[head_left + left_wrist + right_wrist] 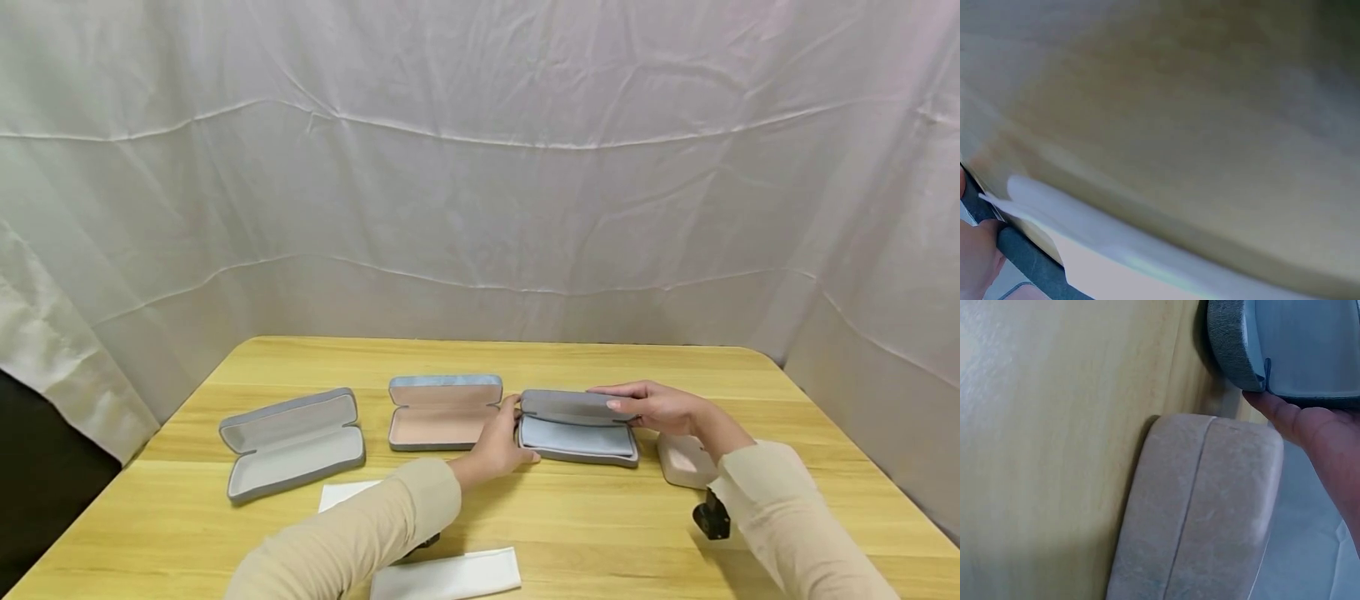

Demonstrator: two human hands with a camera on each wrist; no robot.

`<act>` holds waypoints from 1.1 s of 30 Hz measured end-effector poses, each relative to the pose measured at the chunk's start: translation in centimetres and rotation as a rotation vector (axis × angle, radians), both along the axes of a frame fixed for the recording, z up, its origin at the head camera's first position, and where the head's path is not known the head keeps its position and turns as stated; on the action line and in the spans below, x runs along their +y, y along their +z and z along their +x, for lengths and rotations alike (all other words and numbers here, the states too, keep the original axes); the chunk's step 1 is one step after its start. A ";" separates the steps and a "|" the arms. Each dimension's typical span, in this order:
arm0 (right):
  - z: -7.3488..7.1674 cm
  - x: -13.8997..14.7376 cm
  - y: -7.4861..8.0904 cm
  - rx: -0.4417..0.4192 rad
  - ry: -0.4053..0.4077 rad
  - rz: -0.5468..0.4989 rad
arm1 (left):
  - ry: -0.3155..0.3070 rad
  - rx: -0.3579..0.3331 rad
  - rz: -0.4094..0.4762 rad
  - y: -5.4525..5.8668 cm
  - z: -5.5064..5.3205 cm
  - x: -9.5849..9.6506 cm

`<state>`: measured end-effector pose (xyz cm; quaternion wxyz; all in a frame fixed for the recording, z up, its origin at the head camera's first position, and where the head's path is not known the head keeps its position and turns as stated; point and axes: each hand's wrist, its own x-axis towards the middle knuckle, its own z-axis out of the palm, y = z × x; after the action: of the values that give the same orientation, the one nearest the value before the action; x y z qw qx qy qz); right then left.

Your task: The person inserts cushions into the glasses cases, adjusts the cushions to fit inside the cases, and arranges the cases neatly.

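A grey glasses case (566, 406) stands with its lid partly raised, and a folded light-blue cloth (577, 436) lies inside. My left hand (495, 446) grips the left end, thumb at the front edge and fingers toward the back. With thumb and fingers, my right hand (667, 408) pinches the right end of the lid. The left wrist view catches only part of the left hand (979, 256) on the case's dark edge (1035, 265). In the right wrist view, the right hand (1329, 444) is at the corner of the case (1229, 344).
A closed pinkish-beige case (686, 461) sits by my right wrist. To the left stand an open blue case (446, 425) with a peach lining and an open grey case (296, 458) with a pale lining. White flat pieces (450, 575) lie near the table's front.
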<state>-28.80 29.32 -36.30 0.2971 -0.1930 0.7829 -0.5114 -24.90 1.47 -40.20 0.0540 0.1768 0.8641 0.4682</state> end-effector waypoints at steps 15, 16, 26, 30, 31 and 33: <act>0.7 -0.4 0.4 0.143 0.051 0.042 | -0.003 0.003 -0.002 0.1 -0.2 -0.1; 0.7 -0.5 0.4 0.156 0.051 0.045 | -0.002 -0.002 0.000 0.2 -0.1 -0.1; 1.1 -0.5 0.2 0.303 0.053 0.111 | -0.001 -0.012 0.007 0.2 -0.2 -0.2; 1.3 -0.5 0.2 0.356 0.065 0.123 | -0.009 -0.004 0.008 0.1 -0.2 -0.2; 1.4 -0.5 0.1 0.362 0.064 0.119 | -0.011 -0.004 0.005 0.1 -0.2 -0.2; 1.4 -0.4 0.0 0.377 0.068 0.111 | -0.015 -0.006 -0.001 0.1 -0.2 -0.2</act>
<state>-27.40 28.88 -36.26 0.1724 -0.2950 0.8447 -0.4120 -25.06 1.24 -40.13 0.0605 0.1818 0.8628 0.4678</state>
